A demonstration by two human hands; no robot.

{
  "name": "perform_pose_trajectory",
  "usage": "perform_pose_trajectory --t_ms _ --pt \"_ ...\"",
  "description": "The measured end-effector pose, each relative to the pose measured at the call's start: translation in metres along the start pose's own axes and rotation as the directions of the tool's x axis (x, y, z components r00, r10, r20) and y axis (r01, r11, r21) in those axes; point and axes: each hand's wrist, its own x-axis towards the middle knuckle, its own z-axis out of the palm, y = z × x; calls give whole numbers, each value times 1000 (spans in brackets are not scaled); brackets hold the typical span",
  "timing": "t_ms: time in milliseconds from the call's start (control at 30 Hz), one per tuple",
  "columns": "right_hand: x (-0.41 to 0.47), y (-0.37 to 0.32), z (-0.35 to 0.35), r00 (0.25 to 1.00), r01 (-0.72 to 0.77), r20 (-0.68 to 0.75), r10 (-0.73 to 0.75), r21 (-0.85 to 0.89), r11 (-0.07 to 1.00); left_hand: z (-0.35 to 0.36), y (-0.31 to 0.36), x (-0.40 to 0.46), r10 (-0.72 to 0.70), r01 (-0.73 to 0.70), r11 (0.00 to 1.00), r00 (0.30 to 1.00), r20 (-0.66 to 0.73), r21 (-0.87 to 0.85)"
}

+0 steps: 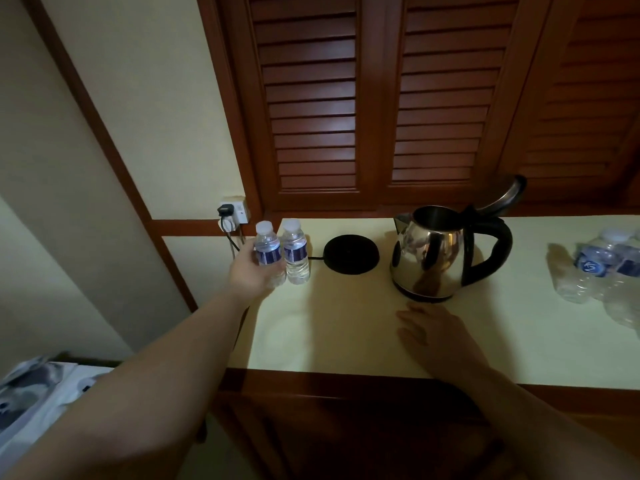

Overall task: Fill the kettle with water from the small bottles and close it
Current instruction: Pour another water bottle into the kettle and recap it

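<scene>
**Kettle stands open as first bottle is taken in hand**

At the far left edge of the cream desk (346, 334), beside a wall socket (235, 213) with plugs in it, the person's left hand (251, 275) wraps its grip around the nearer small bottle (267, 251), fingers curled about the lower body below the blue label. Its white cap is on. A second small bottle (295, 252), also capped, stands upright and touching the first, untouched by the hand. Both appear full, so the pour has seemingly not begun.

Just right of the bottles lies the black kettle base (350, 253), its cord running left toward the socket. The kettle (431, 258) is off the base, standing on the desk near it, with its lid (505, 197) tipped back and the mouth wide open, seemingly placed clear of the electrics for filling. Whether it holds any water cannot be told.

In front of the kettle, the right hand (436, 332) lies flat on the desk, its grip spread and holding nothing, apart from the kettle; it looks ready to help uncap the bottle.

At the far right, several larger clear bottles (595, 271) lie on the desk, well apart from the kettle.
</scene>
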Motion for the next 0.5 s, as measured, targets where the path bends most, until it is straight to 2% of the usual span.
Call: perform_pose_trajectory --t_ms 167,333,500 --pt "-1 -3 -4 1000 -13 14 13 -2 1000 11 2 -26 -38 29 994 996 -83 -102" --pt "2 -2 -6 998 -40 51 38 33 999 28 7 -67 -37 49 989 996 87 -138" --pt "19 -18 -23 998 -57 -8 60 217 974 63 15 -89 -25 41 992 991 132 -119"
